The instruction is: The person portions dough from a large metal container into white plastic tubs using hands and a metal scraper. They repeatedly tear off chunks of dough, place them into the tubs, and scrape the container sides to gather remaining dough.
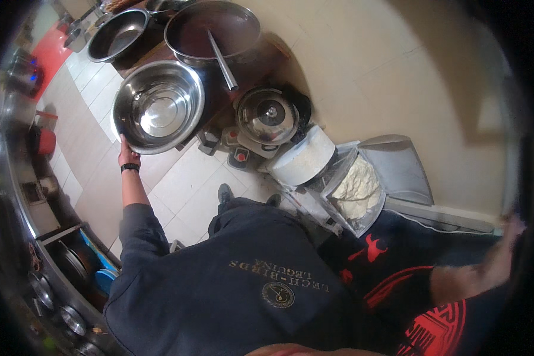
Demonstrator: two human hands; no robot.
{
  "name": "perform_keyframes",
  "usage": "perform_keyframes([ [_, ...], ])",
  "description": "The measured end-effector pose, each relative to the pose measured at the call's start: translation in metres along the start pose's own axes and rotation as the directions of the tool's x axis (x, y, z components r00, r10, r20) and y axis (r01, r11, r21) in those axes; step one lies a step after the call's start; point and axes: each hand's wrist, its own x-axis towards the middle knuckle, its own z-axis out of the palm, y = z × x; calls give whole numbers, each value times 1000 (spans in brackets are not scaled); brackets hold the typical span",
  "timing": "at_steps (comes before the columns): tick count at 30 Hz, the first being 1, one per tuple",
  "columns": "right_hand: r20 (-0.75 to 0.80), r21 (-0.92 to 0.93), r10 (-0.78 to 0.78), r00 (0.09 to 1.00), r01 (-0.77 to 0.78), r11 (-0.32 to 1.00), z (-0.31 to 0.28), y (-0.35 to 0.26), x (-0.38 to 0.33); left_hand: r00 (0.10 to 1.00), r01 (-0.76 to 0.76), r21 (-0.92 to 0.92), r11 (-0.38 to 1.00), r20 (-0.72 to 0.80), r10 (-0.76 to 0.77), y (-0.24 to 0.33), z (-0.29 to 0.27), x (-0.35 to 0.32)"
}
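My left hand [128, 153], with a black watch on its wrist, grips the near rim of a wide steel bowl [190, 118]. Nothing shows inside the bowl beyond shiny reflections; it tilts toward me beside the dark table. Behind it stands a large metal basin [252, 37] with a dark reddish inside, and a long metal handle [222, 61] leans out over its rim. My right hand is not in view.
Beyond stands another steel basin [110, 54]. To the right are a glass-lidded pot [268, 116], a white round tub [302, 159] and a bin of pale dough or flour [357, 188] with its lid raised. Close on my right, another person's bare arm [469, 282] reaches out.
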Motion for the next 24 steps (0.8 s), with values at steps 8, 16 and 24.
perform_keyframes([
  [8,899,170,309,309,-898,405,177,105,-280,975,198,-135,971,-76,-210,-63,-5,-79],
  [16,994,-7,109,-6,-1000,12,234,229,-408,887,455,135,880,-159,-434,-185,-88,-202],
  [24,983,47,-181,-39,-893,447,275,315,-470,668,729,478,489,-344,-660,-269,-215,-298],
])
